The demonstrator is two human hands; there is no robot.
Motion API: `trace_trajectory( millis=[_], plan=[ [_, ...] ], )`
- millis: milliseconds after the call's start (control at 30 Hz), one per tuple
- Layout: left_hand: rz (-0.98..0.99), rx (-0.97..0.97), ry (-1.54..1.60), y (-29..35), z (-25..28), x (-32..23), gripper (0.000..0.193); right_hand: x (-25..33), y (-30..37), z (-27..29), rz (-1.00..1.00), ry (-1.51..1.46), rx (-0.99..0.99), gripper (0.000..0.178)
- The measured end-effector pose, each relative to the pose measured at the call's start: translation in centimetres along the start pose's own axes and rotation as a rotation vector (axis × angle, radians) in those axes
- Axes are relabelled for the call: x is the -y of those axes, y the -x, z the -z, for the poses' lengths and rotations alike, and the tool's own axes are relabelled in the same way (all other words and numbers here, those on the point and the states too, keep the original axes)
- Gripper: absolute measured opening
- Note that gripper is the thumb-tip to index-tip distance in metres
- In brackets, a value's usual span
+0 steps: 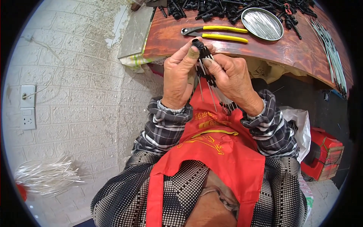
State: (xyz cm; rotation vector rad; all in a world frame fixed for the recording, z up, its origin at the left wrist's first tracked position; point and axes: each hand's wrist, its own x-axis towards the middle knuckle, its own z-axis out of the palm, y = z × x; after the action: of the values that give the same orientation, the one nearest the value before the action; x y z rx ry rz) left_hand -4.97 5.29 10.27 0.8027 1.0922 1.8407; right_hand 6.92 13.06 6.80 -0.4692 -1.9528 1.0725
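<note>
A black plastic fitting [197, 44] was held up by the table's [164, 39] near edge, pinched between the left hand's [176, 77] thumb and fingers, apparently to steady it. The right hand [236, 80] grasped thin black-ended strips [223, 99] beside it. Yellow-handled pliers [225, 37] and a round dish [281, 27] lay beyond, probably for easy reach.

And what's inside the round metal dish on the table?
The round metal dish holds many thin, silvery-white strips, lying mostly lengthwise in a loose layer. They cover most of its bottom, so anything beneath them can't be seen.
</note>
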Motion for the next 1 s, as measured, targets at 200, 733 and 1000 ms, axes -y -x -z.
trace_trajectory(
  millis=[200,733,1000],
  plan=[
    [-0.149,-0.076,-0.363,1.2,-0.1,0.7,0.033,0.6,0.8,-1.3,-0.008,0.008,-0.078,0.018],
    [-0.224,0.010,-0.090,1.0,1.9,1.1,0.032,1.9,1.7,-1.7,0.117,0.104,-0.105,0.023],
    [-0.175,0.009,-0.047,1.1,1.8,1.1,0.031,1.5,0.8,-0.6,0.099,0.232,0.015,0.015]
  ],
)
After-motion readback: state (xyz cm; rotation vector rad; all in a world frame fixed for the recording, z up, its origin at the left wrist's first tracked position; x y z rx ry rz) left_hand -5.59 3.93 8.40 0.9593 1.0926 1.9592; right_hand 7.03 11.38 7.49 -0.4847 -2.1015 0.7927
